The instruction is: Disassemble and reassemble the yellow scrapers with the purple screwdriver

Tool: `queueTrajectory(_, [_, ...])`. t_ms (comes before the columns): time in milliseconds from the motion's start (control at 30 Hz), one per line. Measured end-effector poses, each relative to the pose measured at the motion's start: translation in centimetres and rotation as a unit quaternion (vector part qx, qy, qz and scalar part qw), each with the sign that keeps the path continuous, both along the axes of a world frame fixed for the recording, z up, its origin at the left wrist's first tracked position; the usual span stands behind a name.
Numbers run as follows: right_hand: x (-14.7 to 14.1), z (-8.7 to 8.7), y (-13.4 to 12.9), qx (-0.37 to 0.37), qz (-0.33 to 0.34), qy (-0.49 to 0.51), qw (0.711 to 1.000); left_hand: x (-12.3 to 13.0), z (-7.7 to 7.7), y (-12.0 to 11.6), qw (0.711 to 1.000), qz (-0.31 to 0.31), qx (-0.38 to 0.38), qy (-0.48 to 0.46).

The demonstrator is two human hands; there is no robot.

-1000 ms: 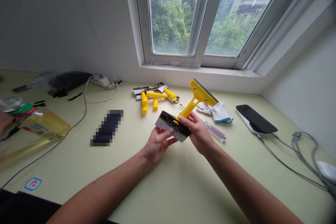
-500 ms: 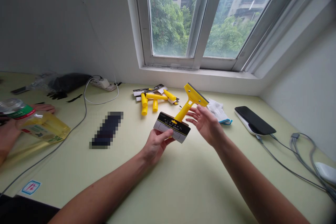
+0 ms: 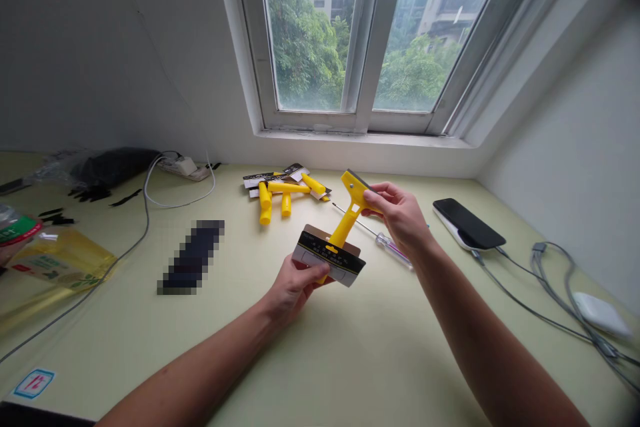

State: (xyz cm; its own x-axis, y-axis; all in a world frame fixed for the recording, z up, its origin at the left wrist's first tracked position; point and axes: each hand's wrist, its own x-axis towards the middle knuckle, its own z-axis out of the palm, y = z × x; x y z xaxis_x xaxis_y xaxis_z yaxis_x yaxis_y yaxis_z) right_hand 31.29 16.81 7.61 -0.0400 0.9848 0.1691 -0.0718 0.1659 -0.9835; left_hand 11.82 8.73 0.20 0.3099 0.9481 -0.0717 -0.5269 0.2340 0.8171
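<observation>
A yellow scraper (image 3: 344, 225) with a wide head and a metal blade edge is held tilted above the table. Around its handle sits a black and white cardboard sleeve (image 3: 329, 256). My left hand (image 3: 295, 282) is closed on the handle's lower end and the card, thumb on the card's face. My right hand (image 3: 397, 209) grips the scraper's head at its right side, thumb on the near face and fingers behind. Below the right hand lies a screwdriver (image 3: 391, 248) with a clear handle, partly hidden by that hand.
Yellow handles (image 3: 286, 203) and printed cards lie piled near the window wall. A phone (image 3: 469, 223) on a white block is cabled at right. At left are a bottle of yellow liquid (image 3: 63, 259), a pixelated dark patch (image 3: 193, 257) and a power strip (image 3: 186, 169).
My right hand has closed on the scraper's head, where before its fingers were spread beside it. The screwdriver now shows below it. The view has shifted, and the other person's hand by the bottle is gone.
</observation>
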Motion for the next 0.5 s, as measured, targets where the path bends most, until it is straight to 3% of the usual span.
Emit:
queueTrajectory(200, [-2.3, -0.1, -1.6, 0.013, 0.139, -0.136, 0.981, -0.3, 0.3, 0.3, 0.999, 0.020, 0.026, 0.009])
queueTrajectory(500, [-3.1, -0.1, -2.1, 0.029, 0.159, -0.214, 0.963, -0.5, 1.0, 0.8, 0.997, 0.070, 0.017, -0.005])
